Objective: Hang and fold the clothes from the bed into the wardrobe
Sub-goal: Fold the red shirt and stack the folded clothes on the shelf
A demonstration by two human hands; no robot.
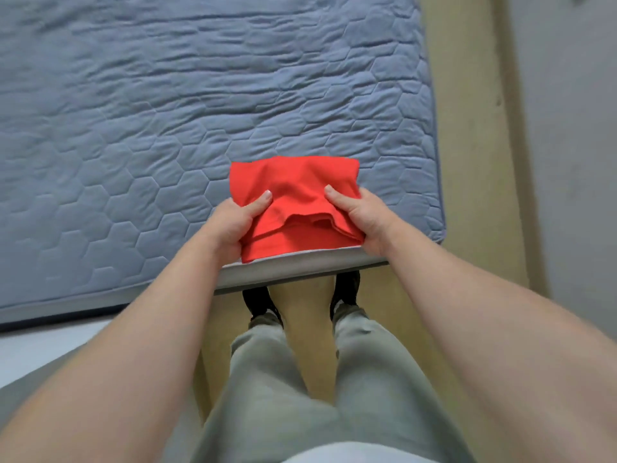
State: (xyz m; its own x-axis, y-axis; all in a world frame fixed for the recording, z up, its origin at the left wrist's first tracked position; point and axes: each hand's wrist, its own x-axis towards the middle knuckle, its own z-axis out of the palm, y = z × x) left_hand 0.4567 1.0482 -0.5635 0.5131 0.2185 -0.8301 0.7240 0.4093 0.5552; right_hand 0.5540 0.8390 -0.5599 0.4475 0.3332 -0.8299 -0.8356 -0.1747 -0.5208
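Observation:
A folded red garment (pixel 297 182) lies at the near edge of the bed (pixel 133 128), close to its right corner. My left hand (pixel 233 218) grips the garment's left side, thumb on top and fingers underneath. My right hand (pixel 360 218) grips the right side the same way. The folded layers bulge up a little between my thumbs. The wardrobe is out of view.
The blue-grey quilted bed cover carries nothing else in view. Yellowish floor (pixel 474 162) runs along the bed's right side, with a grey wall (pixel 567 128) beyond it. My legs and dark shoes (pixel 347 289) stand against the bed's near edge.

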